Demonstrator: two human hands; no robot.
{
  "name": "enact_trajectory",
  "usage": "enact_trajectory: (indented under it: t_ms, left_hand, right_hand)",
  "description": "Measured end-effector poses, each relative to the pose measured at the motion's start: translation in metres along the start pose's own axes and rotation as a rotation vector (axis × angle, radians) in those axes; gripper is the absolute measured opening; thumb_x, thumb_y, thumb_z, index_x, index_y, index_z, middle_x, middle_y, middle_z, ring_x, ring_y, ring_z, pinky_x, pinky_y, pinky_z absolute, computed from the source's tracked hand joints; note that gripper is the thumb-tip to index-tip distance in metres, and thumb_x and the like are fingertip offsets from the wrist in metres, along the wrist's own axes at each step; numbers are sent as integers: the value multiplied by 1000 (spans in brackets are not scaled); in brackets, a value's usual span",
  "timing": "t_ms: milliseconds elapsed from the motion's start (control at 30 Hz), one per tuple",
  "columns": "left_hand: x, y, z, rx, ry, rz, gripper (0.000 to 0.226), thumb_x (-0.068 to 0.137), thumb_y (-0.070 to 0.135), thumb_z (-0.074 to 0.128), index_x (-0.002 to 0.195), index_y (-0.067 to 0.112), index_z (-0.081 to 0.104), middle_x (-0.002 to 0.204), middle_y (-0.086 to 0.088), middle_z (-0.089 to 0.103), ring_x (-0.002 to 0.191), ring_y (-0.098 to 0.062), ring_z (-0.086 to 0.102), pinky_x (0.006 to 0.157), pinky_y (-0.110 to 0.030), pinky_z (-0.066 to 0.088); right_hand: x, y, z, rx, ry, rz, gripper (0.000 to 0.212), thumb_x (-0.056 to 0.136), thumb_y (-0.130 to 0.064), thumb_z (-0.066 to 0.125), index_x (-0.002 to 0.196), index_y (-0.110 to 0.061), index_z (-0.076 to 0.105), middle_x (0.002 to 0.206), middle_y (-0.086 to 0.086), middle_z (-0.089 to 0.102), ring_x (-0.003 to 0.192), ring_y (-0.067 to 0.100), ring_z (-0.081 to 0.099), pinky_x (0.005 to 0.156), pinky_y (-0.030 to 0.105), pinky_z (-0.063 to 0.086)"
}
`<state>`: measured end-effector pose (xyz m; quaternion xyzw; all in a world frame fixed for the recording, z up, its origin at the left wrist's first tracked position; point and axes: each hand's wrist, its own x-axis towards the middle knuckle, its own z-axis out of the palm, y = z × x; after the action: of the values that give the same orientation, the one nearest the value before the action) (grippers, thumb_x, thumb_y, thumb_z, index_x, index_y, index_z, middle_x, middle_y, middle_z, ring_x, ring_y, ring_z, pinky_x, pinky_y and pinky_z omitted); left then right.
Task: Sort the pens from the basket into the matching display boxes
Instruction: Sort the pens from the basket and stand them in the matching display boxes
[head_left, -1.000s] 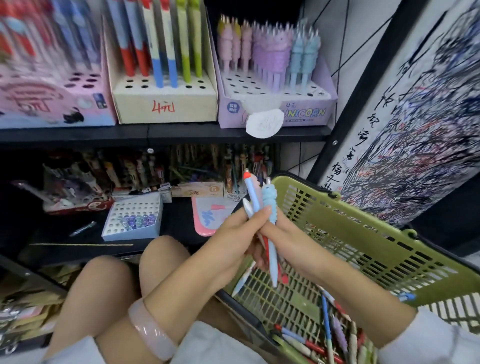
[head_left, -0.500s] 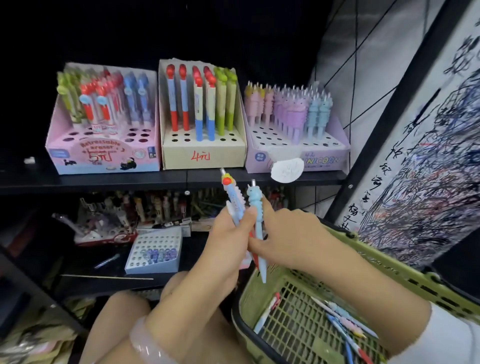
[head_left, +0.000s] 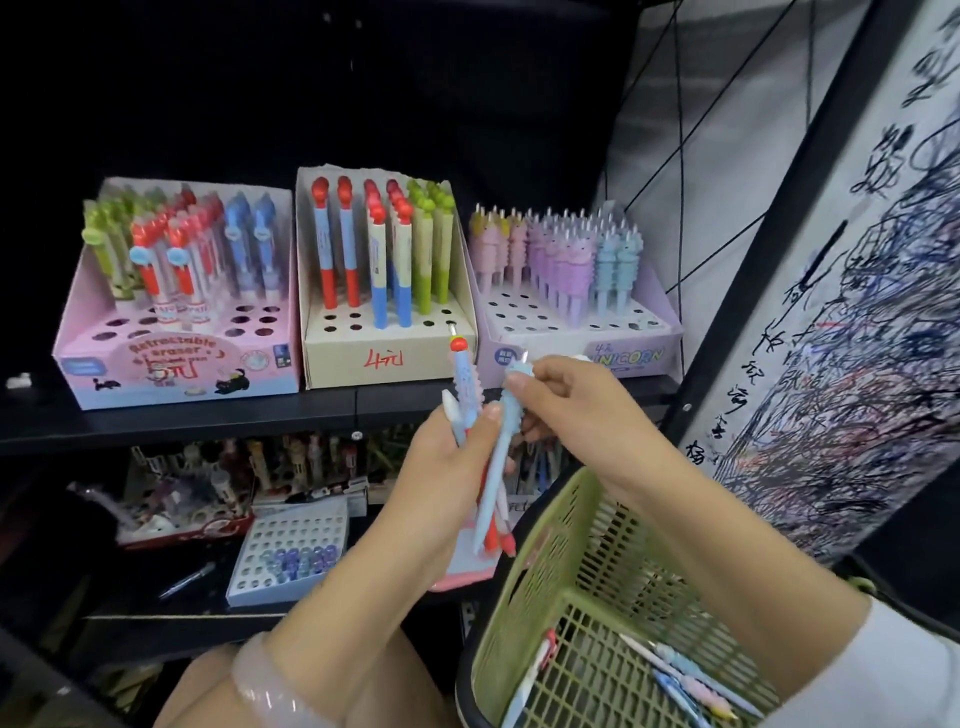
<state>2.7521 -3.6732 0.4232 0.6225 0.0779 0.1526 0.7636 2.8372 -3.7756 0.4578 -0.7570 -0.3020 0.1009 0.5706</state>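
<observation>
My left hand (head_left: 441, 467) grips a small bunch of pens (head_left: 466, 395) upright, among them one with a red top. My right hand (head_left: 566, 410) pinches the top of a light blue unicorn pen (head_left: 496, 467) that still touches the bunch. On the upper shelf stand three display boxes: a pink eraser-pen box (head_left: 176, 364), a beige box marked in red (head_left: 384, 358) and a lilac unicorn box (head_left: 582, 353). The green basket (head_left: 524, 587) sits at the lower right with several pens (head_left: 685, 680) lying in it.
A lower shelf holds a small blue-white tray (head_left: 291, 551) with purple items, a loose pen (head_left: 187, 579) and cluttered stationery behind. A scribbled test-paper panel (head_left: 857, 364) in a black frame rises on the right. My knees show below the basket.
The view has tilted up, bringing the upper shelf boxes fully into sight. Both hands have risen with the pens toward that shelf, and my right hand now pinches the blue pen near its top.
</observation>
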Motion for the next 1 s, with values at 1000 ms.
enact_trajectory:
  t_ms: [1000]
  left_hand:
    - [52,-1,-11,-100,-29,44,16,94,16,49,100,8,62,92,-3,74,87,-18,71,67,-18,54]
  right_hand:
    - [133,-3,-136,-1055,593,-68,33,100,-23,37,118,4,43,96,32,58,86,45,55,62,37,33]
